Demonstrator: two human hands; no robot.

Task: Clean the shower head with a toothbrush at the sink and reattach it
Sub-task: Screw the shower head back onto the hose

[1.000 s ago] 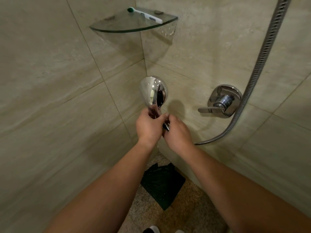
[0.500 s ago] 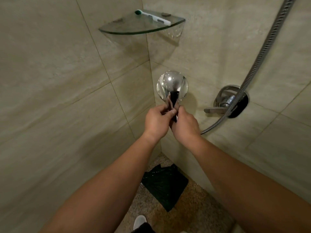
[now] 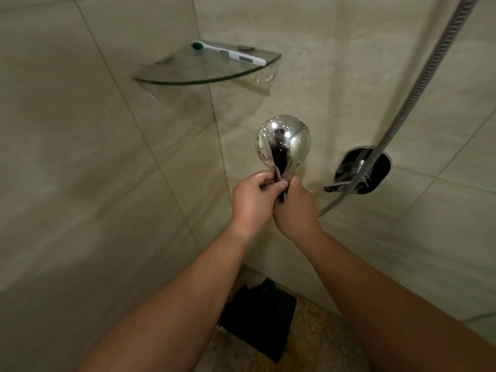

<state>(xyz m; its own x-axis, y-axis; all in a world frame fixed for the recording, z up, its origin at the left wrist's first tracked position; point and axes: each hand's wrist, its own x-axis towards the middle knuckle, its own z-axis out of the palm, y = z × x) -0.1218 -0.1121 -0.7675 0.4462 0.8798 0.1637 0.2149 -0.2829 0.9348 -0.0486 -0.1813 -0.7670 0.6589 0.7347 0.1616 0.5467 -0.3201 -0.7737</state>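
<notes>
2 bare forearms are showing, with no sleeves, watch or rings covering them. The left hand (image 3: 252, 200) and right hand (image 3: 295, 208) are wearing no gloves, and short, unpainted nails are showing.

Glass corner shelf (image 3: 171, 73), wall valve (image 3: 362, 170), dark floor cloth (image 3: 257, 318)

I count one shower head (image 3: 283, 142), two hands on its handle: left hand (image 3: 253, 201), right hand (image 3: 294, 208). One glass shelf (image 3: 188, 73) above the shower head, one toothbrush (image 3: 228, 53) on it. One hose (image 3: 418, 87), one valve (image 3: 362, 170) right of the shower head. One dark cloth (image 3: 259, 315) below.
</notes>
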